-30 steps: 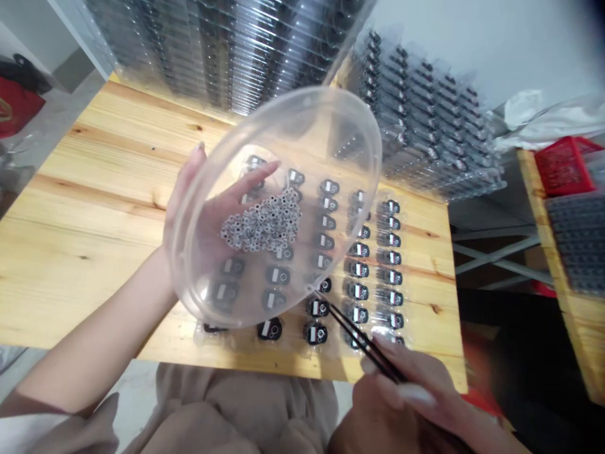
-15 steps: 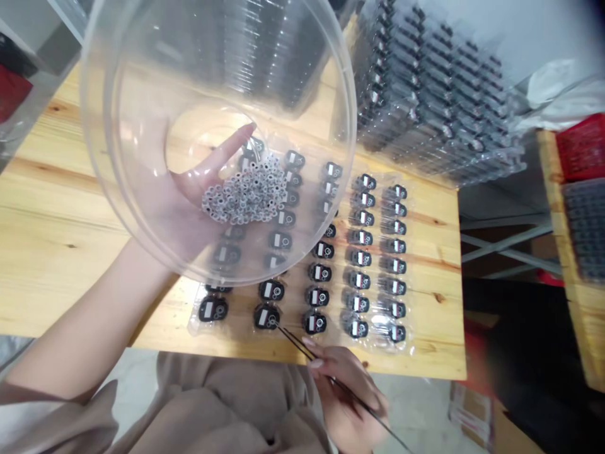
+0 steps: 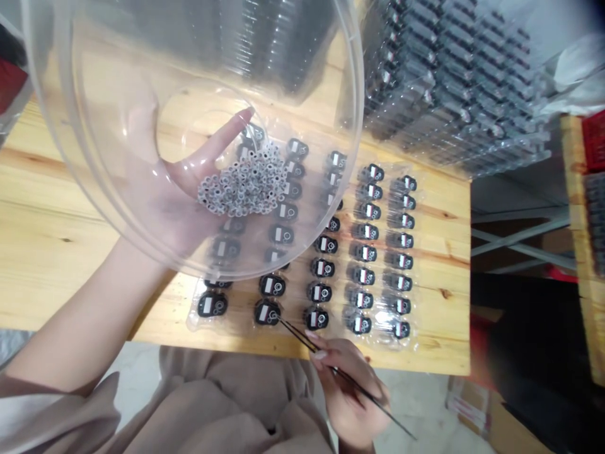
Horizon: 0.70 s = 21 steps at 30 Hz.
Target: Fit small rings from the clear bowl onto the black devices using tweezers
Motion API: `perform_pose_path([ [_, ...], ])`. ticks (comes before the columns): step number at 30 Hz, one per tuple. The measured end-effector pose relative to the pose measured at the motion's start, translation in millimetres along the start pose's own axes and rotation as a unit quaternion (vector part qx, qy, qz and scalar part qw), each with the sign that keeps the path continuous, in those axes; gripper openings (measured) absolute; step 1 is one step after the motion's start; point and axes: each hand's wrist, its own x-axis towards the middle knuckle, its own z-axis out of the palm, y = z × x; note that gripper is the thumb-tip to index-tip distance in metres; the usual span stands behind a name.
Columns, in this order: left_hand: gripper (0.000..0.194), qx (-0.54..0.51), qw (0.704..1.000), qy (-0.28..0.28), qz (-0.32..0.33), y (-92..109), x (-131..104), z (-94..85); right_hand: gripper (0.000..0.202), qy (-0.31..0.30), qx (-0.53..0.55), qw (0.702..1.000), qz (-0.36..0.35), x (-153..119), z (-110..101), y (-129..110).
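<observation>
My left hand [image 3: 184, 202] supports a clear plastic bowl [image 3: 118, 252] from beneath, seen through its wall with the thumb stretched out. A heap of small grey ring-shaped parts [image 3: 246, 183] lies in the bowl. My right hand [image 3: 352, 391] is closed around thin dark tweezers [image 3: 302, 338]. Their tips are at a small black device [image 3: 267, 312] in the nearest row of a clear blister tray [image 3: 293, 321]. The tray holds several rows of such black devices with white and ringed faces. Part of the tray shows only blurred through the bowl.
The tray rests on a wooden table [image 3: 444, 340]. A tall stack of filled clear trays [image 3: 458, 82] stands at the back right. Further right are another wooden table edge [image 3: 579, 252] and a red basket [image 3: 594, 142]. A cardboard box [image 3: 467, 403] sits on the floor.
The bowl appears larger and nearer the camera, shifted left and up. The view has moved slightly. The tweezer tips remain at the same device.
</observation>
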Motion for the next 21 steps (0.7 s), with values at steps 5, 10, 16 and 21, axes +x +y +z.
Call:
perform_pose_path([
  [5, 0.079, 0.017, 0.999, -0.027, -0.026, 0.1, 1.2, -1.1, 0.024, 0.001, 0.016, 1.000, 0.007, -2.1, -0.8, 0.8],
  [10, 0.086, 0.037, 0.999, -0.031, -0.005, 0.9, 2.7, -1.9, 0.023, 0.004, 0.020, 1.000, 0.007, -1.4, 1.4, 2.5],
  [16, 0.084, 0.025, 0.999, -0.045, 0.000, -0.7, 3.1, -4.7, 0.022, 0.005, 0.014, 1.000, 0.012, -1.5, 1.5, 3.6],
  [21, 0.088, 0.029, 0.999, -0.036, -0.009, -0.6, 2.8, -3.4, 0.024, 0.000, 0.025, 0.999, 0.019, -3.1, 1.6, 4.2],
])
